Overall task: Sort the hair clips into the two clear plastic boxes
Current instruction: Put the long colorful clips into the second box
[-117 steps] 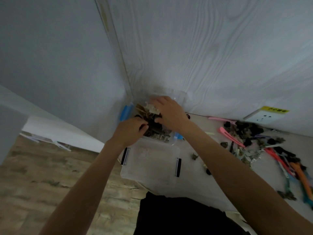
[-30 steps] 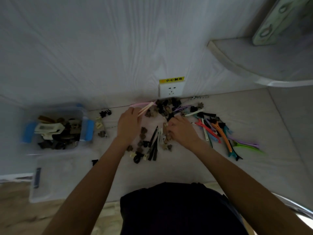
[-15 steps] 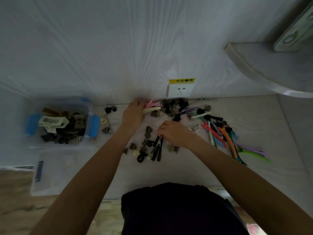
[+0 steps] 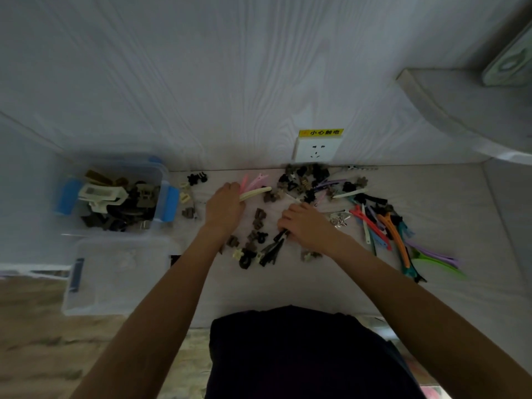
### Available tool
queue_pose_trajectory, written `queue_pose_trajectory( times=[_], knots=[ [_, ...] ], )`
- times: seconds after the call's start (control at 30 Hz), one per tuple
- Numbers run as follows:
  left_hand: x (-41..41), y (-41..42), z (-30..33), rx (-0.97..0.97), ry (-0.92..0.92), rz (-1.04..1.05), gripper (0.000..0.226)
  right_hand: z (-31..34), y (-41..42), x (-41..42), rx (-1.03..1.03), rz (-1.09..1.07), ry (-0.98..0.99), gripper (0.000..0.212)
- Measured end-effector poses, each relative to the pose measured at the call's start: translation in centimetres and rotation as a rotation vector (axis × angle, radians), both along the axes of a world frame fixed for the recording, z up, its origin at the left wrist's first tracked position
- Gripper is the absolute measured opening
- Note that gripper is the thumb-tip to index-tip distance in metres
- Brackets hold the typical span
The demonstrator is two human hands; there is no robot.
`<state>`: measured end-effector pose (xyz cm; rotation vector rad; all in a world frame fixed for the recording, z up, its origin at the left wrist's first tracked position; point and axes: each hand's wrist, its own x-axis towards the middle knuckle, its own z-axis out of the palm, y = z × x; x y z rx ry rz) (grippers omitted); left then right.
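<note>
Gathering long clips is the step I judge I'm on: my left hand (image 4: 224, 207) grips a cream clip (image 4: 255, 193) and at least one pink clip (image 4: 256, 180), their tips fanning out toward the wall. My right hand (image 4: 305, 223) is curled down over the black clips (image 4: 273, 246) in the middle of the bed (image 4: 460, 197); they seem pinched at their near ends, though my knuckles hide the actual contact.

Both boxes sit at the left. The far box (image 4: 161, 171), with blue latches, already holds chunky dark and cream clips. The near box (image 4: 121, 272) looks almost empty.

Risks from here: the left hand's bundle is loose and splayed, so a clip could slip out on the way to a box. The near box overhangs the bed edge, as far as I can tell, and a heavy drop or a nudge might tip it to the floor. Dragging the black clips could scatter the small brown claw clips (image 4: 259, 217) beside them.

Dim light and blur make the dark pile (image 4: 305, 177) by the socket (image 4: 315, 149) hard to separate into pieces. The coloured clips (image 4: 385, 228) on the right are clearer. My fingertips are hidden on both hands.
</note>
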<state>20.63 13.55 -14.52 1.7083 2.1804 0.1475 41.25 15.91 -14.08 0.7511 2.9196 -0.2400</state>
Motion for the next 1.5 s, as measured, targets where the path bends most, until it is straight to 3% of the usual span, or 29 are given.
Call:
queue_pose_trajectory(
  times=[0.2,0.33,0.53,0.7,0.87,1.0,1.2,1.43,1.5],
  knots=[
    [-0.5,-3.0,1.3,0.131,-0.184,0.059,0.023,-0.3,0.2,-0.1,0.071,-0.003,-0.03,0.025],
    [0.1,-5.1,2.4,0.156,-0.354,0.105,0.021,0.4,0.0,-0.2,-0.002,-0.062,0.007,0.029],
    [-1.2,-7.9,4.4,0.139,-0.44,0.176,0.021,1.8,0.0,0.5,-0.083,-0.256,0.099,0.03],
    [-5.3,-9.1,8.3,0.244,-0.247,0.156,0.03,3.8,-0.8,-2.0,-0.317,-0.556,0.303,0.024],
    [-10.2,-11.5,10.9,0.24,-0.166,0.155,0.029,4.3,-3.3,-4.7,-0.4,-0.691,0.521,0.012],
    [-13.2,-15.4,10.4,0.193,-0.183,0.054,0.043,5.8,-6.1,-7.9,-0.486,-0.72,0.66,0.006],
    [-16.0,-19.4,6.6,0.101,-0.024,-0.061,0.017,7.8,-8.5,-12.3,-0.627,-0.716,0.71,0.01],
    [-17.1,-20.4,5.1,0.141,0.132,-0.088,0.019,9.0,-10.1,-16.3,-0.666,-0.611,0.709,0.007],
    [-16.8,-20.7,4.9,0.142,0.085,-0.072,0.029,8.9,-10.8,-17.7,-0.652,-0.558,0.684,0.005]
  ],
)
